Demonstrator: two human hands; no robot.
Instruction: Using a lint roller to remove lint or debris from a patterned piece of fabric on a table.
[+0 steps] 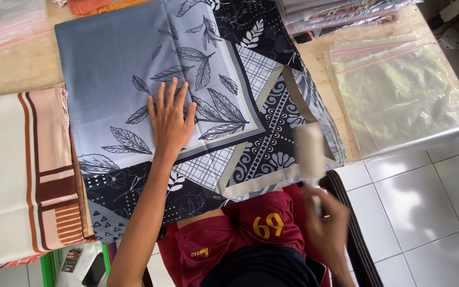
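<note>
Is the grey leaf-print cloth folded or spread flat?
Folded: the grey cloth forms a neat square with layered edges under the left hand.

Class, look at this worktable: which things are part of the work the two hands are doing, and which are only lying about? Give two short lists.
In use:
- left hand, flat on the grey and black leaf-patterned folded cloth
- right hand, gripping the white lint roller, blurred

Lying about:
- cream cloth with brown stripes
- clear plastic zip bags
- stack of bagged cloths
- orange cloth
</note>
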